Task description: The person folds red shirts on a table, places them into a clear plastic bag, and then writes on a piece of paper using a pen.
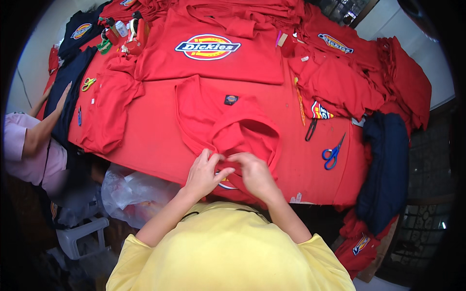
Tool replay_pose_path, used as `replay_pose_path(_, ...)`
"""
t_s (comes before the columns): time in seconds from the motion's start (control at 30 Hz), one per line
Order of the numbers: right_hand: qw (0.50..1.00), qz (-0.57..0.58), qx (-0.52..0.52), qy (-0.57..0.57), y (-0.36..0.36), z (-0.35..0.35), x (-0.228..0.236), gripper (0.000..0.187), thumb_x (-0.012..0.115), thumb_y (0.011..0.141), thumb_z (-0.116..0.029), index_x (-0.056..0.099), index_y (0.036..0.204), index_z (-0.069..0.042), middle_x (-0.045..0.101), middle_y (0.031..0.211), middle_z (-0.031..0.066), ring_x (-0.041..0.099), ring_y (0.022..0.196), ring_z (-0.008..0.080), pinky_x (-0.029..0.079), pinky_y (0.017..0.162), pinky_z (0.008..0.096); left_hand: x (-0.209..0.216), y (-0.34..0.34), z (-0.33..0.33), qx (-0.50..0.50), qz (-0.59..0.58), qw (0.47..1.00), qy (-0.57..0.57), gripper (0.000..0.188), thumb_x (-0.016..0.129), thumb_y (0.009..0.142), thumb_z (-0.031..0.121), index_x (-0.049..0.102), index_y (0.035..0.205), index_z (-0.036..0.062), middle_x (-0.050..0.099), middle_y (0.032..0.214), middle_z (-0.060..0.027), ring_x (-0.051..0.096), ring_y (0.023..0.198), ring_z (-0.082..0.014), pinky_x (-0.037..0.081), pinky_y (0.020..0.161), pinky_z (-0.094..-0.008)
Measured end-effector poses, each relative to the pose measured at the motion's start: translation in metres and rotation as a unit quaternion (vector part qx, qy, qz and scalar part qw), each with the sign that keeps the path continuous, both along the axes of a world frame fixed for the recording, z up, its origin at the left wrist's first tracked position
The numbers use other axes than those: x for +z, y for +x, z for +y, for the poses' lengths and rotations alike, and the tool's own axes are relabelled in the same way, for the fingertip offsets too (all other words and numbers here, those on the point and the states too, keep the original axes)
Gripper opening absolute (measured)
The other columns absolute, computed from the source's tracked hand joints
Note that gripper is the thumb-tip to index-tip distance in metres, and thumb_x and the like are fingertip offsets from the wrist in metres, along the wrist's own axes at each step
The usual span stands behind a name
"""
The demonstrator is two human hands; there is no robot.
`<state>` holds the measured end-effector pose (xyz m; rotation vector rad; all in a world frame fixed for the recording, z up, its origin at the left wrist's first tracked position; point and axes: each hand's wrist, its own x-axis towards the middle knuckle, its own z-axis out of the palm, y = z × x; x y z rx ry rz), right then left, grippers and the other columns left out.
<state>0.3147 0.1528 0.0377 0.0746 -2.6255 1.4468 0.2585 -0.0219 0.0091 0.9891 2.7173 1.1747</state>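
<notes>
A red T-shirt (pixel 204 119) lies bunched at the table's near edge, its neck label turned up and part of a printed logo showing below my hands. My left hand (pixel 203 173) pinches a bit of its cloth with curled fingers, the thumb pointing right. Just beside it, my right hand (pixel 255 175) has its bent fingers closed on the same cloth, slightly blurred. The fingertips of both hands nearly meet. What lies exactly between them is too small to make out.
Blue-handled scissors (pixel 331 157) and black thread snips (pixel 310 130) lie at the right. Beyond is a flat red shirt (pixel 160 60); folded red shirts (pixel 340 82) are piled to the right. At the left, a co-worker's hands (pixel 62 99) rest on dark cloth near yellow-handled scissors (pixel 88 84).
</notes>
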Motion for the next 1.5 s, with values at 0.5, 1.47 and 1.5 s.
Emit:
replay_pose_path(0.5, 0.995, -0.011, 0.005, 0.1, 0.054, 0.063, -0.041, 0.015, 0.065, 0.081, -0.01, 0.065, 0.095, -0.005, 0.062, 0.089, 0.009, 0.058, 0.089, 0.0258, 0.044, 0.084, 0.0365, -0.033, 0.005, -0.013, -0.038, 0.055, 0.998, 0.006, 0.026, 0.076, 0.076, 0.024, 0.059, 0.081, 0.0058, 0.051, 0.089, -0.0138, 0.054, 0.086, -0.0322, 0.045, 0.075, -0.0414)
replay_pose_path(1.47, 0.942, -0.148, -0.063, 0.296, -0.028, 0.101, -0.025, 0.046, 0.065, 0.087, -0.025, 0.056, 0.129, -0.012, 0.042, 0.144, 0.0145, 0.031, 0.139, 0.0327, 0.022, 0.114, 0.0496, 0.004, -0.109, -0.127, 0.11, -0.039, 0.953, -0.28, 0.079, 0.066, 0.08, 0.054, 0.039, 0.146, 0.0192, 0.012, 0.158, -0.0138, 0.01, 0.146, -0.0345, 0.01, 0.114, -0.0593)
replay_pose_path(1.5, 0.945, -0.072, -0.07, 0.311, -0.001, 0.091, -0.031, 0.048, 0.064, 0.088, -0.024, 0.052, 0.134, -0.012, 0.035, 0.149, 0.0138, 0.027, 0.141, 0.0337, 0.019, 0.115, 0.0494, -0.015, -0.092, -0.142, 0.125, -0.005, 0.961, -0.245, 0.077, 0.068, 0.08, 0.049, 0.039, 0.145, 0.0197, 0.014, 0.158, -0.014, 0.01, 0.146, -0.0344, 0.01, 0.114, -0.0584)
